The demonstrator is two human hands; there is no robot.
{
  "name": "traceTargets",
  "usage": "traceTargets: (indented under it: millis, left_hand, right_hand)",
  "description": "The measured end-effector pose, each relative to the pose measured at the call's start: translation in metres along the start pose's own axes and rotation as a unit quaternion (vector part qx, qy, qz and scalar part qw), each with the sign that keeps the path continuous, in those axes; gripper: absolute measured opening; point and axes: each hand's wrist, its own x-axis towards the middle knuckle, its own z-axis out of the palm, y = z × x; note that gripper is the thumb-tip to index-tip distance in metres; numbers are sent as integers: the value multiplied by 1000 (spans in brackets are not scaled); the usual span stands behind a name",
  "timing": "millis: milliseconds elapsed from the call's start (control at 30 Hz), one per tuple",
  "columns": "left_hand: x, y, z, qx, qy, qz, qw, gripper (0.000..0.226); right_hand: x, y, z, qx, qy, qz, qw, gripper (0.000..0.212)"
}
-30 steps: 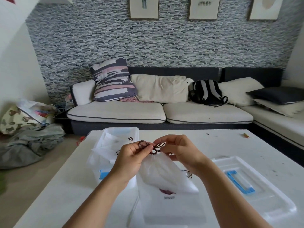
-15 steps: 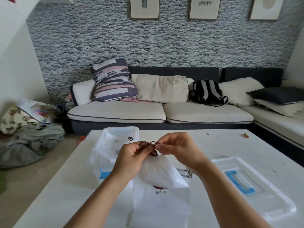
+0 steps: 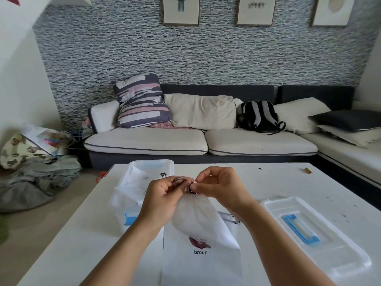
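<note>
Just below the middle of the frame, the left hand has its fingers curled and pinches a loop of dark drawstring. The right hand meets it fingertip to fingertip, thumb and forefinger nipping the same cord at the gathered neck of a white drawstring pouch. The pouch hangs from both hands over the white table. Below it lies white material printed "broun"; I cannot tell whether this is part of the pouch. A clear plastic box stands left of the hands, and its lid with a blue handle lies at lower right. Across the middle of the frame is a sofa with a backpack on it.
</note>
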Motion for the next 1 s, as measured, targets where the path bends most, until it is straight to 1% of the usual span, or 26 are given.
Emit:
traceTargets:
  millis: [100, 133, 233, 300, 433, 500, 600, 667, 733, 800, 900, 933, 1000]
  left_hand:
    - [-1, 3, 1, -12, -3, 12, 1000, 11]
    - [-1, 3, 1, -17, -6, 14, 1000, 11]
    - [-1, 2, 0, -17, -3, 24, 1000, 10]
    - [-2, 2, 0, -11, 9, 40, 999, 10]
    - [-2, 2, 3, 13, 23, 71, 997, 10]
    - [-1, 4, 2, 5, 13, 68, 998, 8]
    - [1, 6, -1, -18, -24, 53, 998, 20]
    - [1, 7, -2, -32, -42, 40, 998, 24]
    - [1, 7, -1, -34, -43, 34, 998, 27]
    - [0, 7, -1, -21, -40, 39, 998, 26]
    - [0, 8, -1, 16, -30, 62, 997, 13]
    - [0, 8, -1, 25, -26, 66, 997, 10]
    - [0, 10, -2, 22, -22, 57, 998, 10]
  right_hand:
    - [-1, -1, 1, 2, -1, 5, 1000, 38]
    - [-2, -1, 1, -2, -10, 11, 1000, 39]
    - [-5, -2, 0, -10, -46, 20, 999, 25]
    - [-5, -4, 0, -17, -48, 10, 999, 17]
    - [-4, -5, 1, -14, -28, 6, 999, 15]
    - [-5, -4, 0, 5, -42, 7, 999, 13]
    - [-5, -2, -1, 19, -75, 9, 997, 4]
    - [-5, -3, 1, 24, -76, 6, 997, 9]
    - [-2, -2, 4, -16, -52, -12, 998, 12]
    - [-1, -4, 8, -98, -12, -36, 994, 16]
    - [-1, -2, 11, -172, 15, -78, 982, 29]
    - [-1, -3, 12, -177, 20, -85, 980, 27]
    - [0, -3, 15, -177, 11, -87, 980, 14]
